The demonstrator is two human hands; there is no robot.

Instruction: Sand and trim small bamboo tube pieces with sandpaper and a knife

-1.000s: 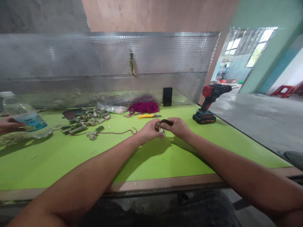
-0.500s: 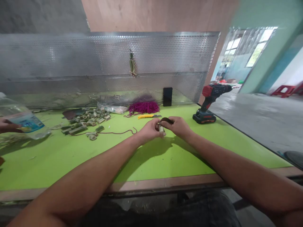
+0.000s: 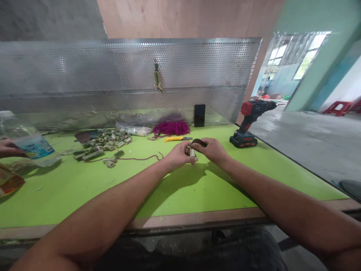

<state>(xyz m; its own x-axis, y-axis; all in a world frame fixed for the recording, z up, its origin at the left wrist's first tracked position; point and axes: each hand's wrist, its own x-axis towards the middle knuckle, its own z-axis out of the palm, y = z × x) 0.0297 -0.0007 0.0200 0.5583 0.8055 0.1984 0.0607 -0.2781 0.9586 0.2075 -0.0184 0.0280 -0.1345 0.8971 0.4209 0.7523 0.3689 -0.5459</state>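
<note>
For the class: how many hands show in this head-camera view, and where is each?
3. The person's left hand and right hand meet over the green table; a co-worker's hand is at the far left edge, by a plastic bottle. Others may be out of view.

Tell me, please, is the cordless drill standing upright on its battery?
Upright: the cordless drill rests on its battery pack on the green bench, handle rising, no hand touching it.

A cordless drill [image 3: 249, 122] stands upright; a black phone [image 3: 199, 115] — beside perforated sheet metal [image 3: 169, 64].
</note>
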